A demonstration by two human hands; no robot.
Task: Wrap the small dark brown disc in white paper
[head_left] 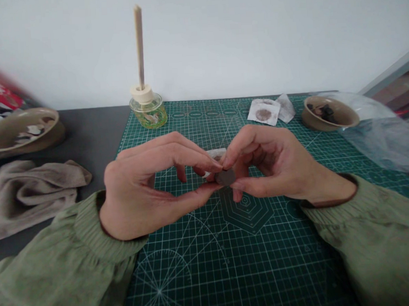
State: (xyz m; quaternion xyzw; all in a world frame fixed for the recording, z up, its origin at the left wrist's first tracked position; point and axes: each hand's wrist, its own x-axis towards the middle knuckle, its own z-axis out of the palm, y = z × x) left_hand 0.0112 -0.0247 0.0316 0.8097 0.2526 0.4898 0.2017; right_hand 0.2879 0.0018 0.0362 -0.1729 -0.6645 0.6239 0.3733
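Between my two hands, above the cutting mat, is a small dark grey-brown disc (225,176) with its flat face towards me. My left hand (157,179) pinches it from the left, thumb below and fingers above. From the other side my right hand (267,163) grips its right edge between thumb and index finger. Behind the fingertips shows part of a white packet (215,153), mostly hidden by the hands. I cannot tell whether the packet lies on the mat or is held. Any marking on the disc is too blurred to read.
The green cutting mat (198,273) lies on a dark table. At its back stand a reed diffuser (149,111), white packets (263,112) and a brown bowl (330,113) of dark pieces. Clear plastic (380,137) is at right; a larger bowl (47,139) and grey cloth (37,191) at left.
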